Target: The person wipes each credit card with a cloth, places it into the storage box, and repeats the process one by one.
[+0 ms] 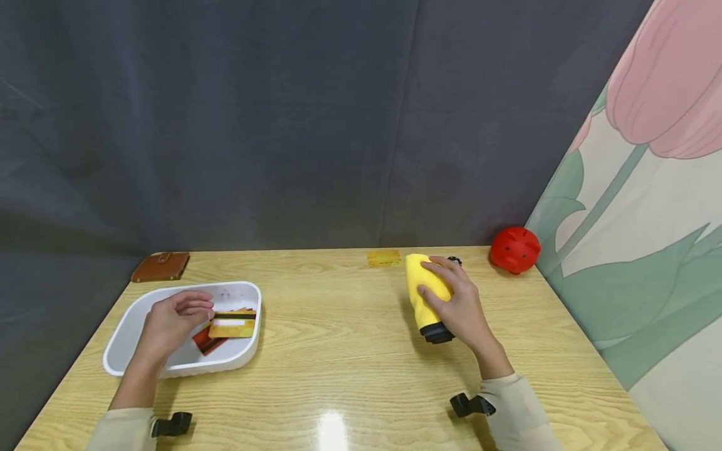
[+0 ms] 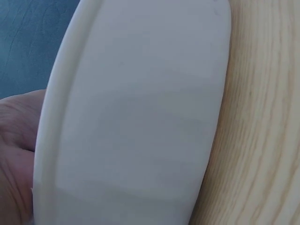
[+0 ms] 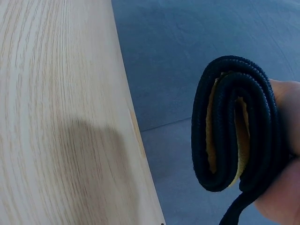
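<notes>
My left hand [image 1: 177,319] reaches over a white plastic tray [image 1: 126,338], thumb and fingertips pinching the left edge of a gold bank card [image 1: 239,326] with a dark stripe. Beneath that card lie more cards, one of them a red card [image 1: 205,341]. In the left wrist view the tray's outer wall [image 2: 136,112] hides most of the hand. My right hand [image 1: 459,307] grips a rolled yellow cloth bundle [image 1: 420,288] with black trim, held above the table. Its folded layers [image 3: 229,126] and a dangling black strap [image 3: 239,206] show in the right wrist view.
A brown leather wallet [image 1: 162,267] lies at the back left of the wooden table [image 1: 327,326]. Another gold card [image 1: 384,258] rests by the back edge. At the back right stands a red piggy bank [image 1: 514,250]. A small black item [image 1: 454,260] shows just beyond my right hand.
</notes>
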A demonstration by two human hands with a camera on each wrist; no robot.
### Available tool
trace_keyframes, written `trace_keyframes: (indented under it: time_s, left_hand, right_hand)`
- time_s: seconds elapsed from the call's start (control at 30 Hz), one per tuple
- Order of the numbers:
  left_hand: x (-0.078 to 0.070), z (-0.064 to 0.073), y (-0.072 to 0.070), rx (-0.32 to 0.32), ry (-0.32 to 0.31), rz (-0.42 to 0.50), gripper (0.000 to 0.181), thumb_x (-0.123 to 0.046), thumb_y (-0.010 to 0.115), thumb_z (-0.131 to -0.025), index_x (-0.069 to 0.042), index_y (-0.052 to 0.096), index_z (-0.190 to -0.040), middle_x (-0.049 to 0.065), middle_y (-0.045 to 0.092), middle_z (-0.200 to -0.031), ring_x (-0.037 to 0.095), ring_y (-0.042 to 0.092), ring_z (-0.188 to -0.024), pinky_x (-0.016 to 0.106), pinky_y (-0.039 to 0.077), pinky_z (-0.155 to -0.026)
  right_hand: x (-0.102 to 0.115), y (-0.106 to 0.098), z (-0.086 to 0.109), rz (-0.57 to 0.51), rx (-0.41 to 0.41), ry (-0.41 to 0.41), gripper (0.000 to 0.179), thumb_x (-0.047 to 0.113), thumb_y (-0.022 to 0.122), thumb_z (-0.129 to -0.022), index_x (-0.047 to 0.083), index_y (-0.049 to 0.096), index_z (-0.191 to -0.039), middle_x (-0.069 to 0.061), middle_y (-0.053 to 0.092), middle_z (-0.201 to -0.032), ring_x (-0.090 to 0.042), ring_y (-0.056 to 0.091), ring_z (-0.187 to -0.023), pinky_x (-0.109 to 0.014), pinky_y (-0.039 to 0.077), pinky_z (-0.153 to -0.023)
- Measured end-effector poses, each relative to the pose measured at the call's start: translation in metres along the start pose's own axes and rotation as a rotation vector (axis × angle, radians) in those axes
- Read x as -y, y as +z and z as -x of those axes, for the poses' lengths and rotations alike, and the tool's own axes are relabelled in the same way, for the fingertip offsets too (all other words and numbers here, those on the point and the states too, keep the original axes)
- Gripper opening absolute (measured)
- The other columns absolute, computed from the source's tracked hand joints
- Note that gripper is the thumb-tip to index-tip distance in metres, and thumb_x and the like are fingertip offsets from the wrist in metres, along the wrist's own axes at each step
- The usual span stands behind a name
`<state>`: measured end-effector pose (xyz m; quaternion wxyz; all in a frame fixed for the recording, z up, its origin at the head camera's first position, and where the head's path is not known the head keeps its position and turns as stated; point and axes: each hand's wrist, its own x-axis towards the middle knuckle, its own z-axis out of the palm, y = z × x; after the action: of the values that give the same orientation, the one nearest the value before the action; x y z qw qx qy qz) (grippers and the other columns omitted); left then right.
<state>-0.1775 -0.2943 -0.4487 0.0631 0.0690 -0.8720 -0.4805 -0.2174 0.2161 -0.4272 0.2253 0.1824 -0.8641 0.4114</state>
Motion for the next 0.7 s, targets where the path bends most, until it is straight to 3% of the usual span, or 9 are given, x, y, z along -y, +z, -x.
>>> trace_keyframes:
  time_s: [0.17, 0.37, 0.5, 0.7]
  left_hand:
    - [-0.005, 0.001, 0.001, 0.01, 0.009, -0.06, 0.037, -0.011, 0.076, -0.094, 0.002, 0.066, -0.127, 0.016, 0.077, -0.112, -0.013, 0.065, -0.082, 0.006, 0.053, -0.074]
    - [-0.034, 0.002, 0.016, -0.011, 0.133, -0.047, 0.031, -0.014, 0.075, -0.095, -0.002, 0.07, -0.124, 0.017, 0.076, -0.114, -0.013, 0.064, -0.086, 0.007, 0.054, -0.076]
    - [-0.068, 0.0, 0.042, 0.015, 0.215, 0.003, 0.029, -0.018, 0.075, -0.096, -0.007, 0.071, -0.123, 0.015, 0.076, -0.116, -0.008, 0.066, -0.092, 0.009, 0.055, -0.08]
    - [-0.116, -0.017, 0.1, 0.125, 0.325, 0.117, 0.026, -0.014, 0.077, -0.094, -0.01, 0.072, -0.119, 0.014, 0.075, -0.113, 0.014, 0.072, -0.098, 0.016, 0.057, -0.084]
  right_hand:
    - [-0.001, -0.001, -0.001, -0.002, -0.003, 0.003, 0.045, 0.009, 0.081, -0.087, 0.011, 0.07, -0.131, -0.012, 0.059, -0.144, -0.033, 0.056, -0.131, -0.006, 0.038, -0.094]
    - [-0.002, -0.005, -0.001, -0.001, -0.022, -0.002, 0.045, 0.008, 0.082, -0.086, 0.01, 0.071, -0.13, -0.013, 0.06, -0.144, -0.033, 0.058, -0.13, -0.005, 0.037, -0.094]
    - [-0.003, -0.009, -0.001, -0.001, -0.037, 0.001, 0.045, 0.007, 0.082, -0.086, 0.01, 0.071, -0.129, -0.013, 0.061, -0.143, -0.033, 0.057, -0.13, -0.007, 0.038, -0.094]
    - [-0.003, -0.014, -0.002, -0.012, -0.046, 0.018, 0.044, 0.008, 0.081, -0.087, 0.011, 0.071, -0.13, -0.013, 0.06, -0.143, -0.032, 0.057, -0.13, -0.009, 0.038, -0.095]
